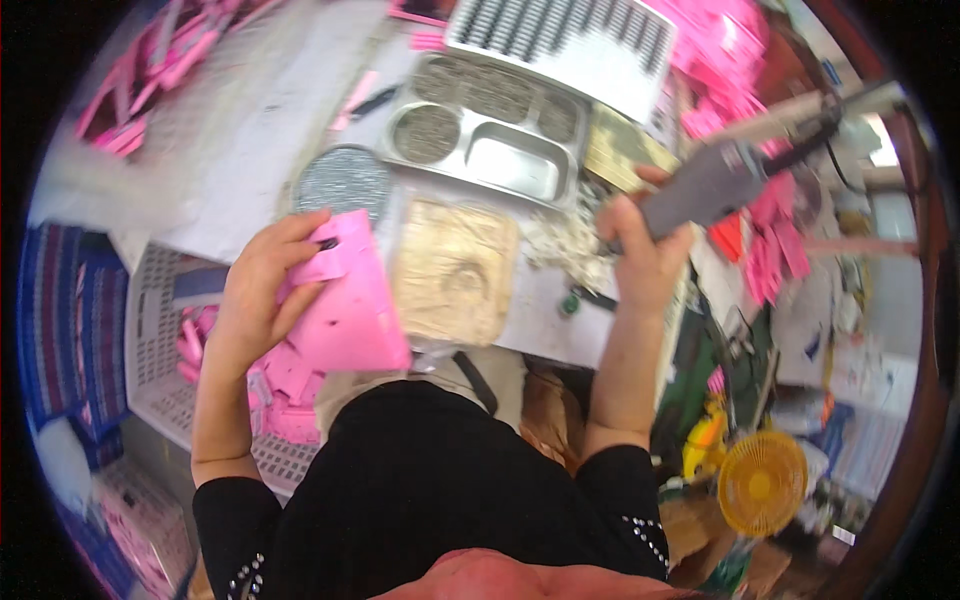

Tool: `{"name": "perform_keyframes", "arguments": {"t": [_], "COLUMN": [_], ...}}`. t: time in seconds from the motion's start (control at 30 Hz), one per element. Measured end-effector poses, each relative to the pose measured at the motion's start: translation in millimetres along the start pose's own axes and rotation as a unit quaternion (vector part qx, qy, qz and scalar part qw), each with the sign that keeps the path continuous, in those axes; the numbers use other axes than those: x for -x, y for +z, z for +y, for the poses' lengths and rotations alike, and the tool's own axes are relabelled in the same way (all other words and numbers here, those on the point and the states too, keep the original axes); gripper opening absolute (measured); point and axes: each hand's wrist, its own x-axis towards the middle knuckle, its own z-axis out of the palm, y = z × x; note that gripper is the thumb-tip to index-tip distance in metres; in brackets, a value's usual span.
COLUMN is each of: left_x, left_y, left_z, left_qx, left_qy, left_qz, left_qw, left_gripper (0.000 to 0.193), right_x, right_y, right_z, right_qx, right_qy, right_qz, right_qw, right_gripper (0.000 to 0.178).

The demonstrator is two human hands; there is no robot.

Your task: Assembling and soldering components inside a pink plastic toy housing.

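My left hand (pixel 265 285) is closed on a flat pink panel (pixel 348 315), gripping it by its left edge. The panel is tilted and has small dark holes; a small black part sits near its top. On the right, my right hand (pixel 648 235) wraps round a grey corded power tool (pixel 705 190), its cable running off to the upper right. The tool's working end is hidden by my fingers or too blurred to make out. Between the hands lies a tan padded block (pixel 455 272) with a dark worn spot. A round dish of small metal pieces (pixel 343 182) stands beyond the panel.
A steel compartment tray (pixel 520 160) holds small metal parts, with a white tray of black pieces (pixel 560 45) behind it. A white crate (pixel 160 350) of pink pieces stands at left. Pink parts (pixel 715 60) pile up at right. A yellow basket (pixel 762 483) sits lower right.
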Motion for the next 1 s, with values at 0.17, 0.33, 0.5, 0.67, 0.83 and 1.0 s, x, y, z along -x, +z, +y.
{"name": "perform_keyframes", "arguments": {"t": [0.17, 0.33, 0.5, 0.67, 0.83, 1.0], "left_x": [159.4, 236.2, 21.1, -104.7, -135.8, -156.5], "left_y": [-61.7, -53.3, -67.7, -84.7, -117.8, -136.5], "left_z": [-70.2, -131.2, -128.6, -301.3, -380.5, -362.6], "left_qx": [-0.132, -0.196, -0.078, -0.483, -0.563, -0.558], "left_qy": [-0.314, -0.382, -0.269, -0.323, -0.399, -0.332], "left_qz": [-0.246, -0.266, -0.056, 0.073, 0.006, 0.079], "left_qw": [0.907, 0.863, 0.958, 0.811, 0.724, 0.756], "left_gripper": [0.044, 0.03, 0.019, 0.048, 0.066, 0.072], "right_x": [-3.8, -11.8, -22.7, -22.1, -13.1, -12.5], "right_y": [0.2, 16.8, 10.0, 5.5, -18.4, -30.4], "right_z": [18.5, 16.8, 7.8, 8.8, 1.3, -6.2], "right_qx": [-0.008, -0.014, 0.01, 0.026, 0.03, 0.051], "right_qy": [0.0, -0.01, -0.026, -0.014, -0.005, -0.018], "right_qz": [-0.007, -0.027, -0.011, 0.0, -0.002, 0.026], "right_qw": [1.0, 0.999, 1.0, 1.0, 1.0, 0.998], "right_gripper": [0.041, 0.04, 0.041, 0.042, 0.045, 0.053]}}
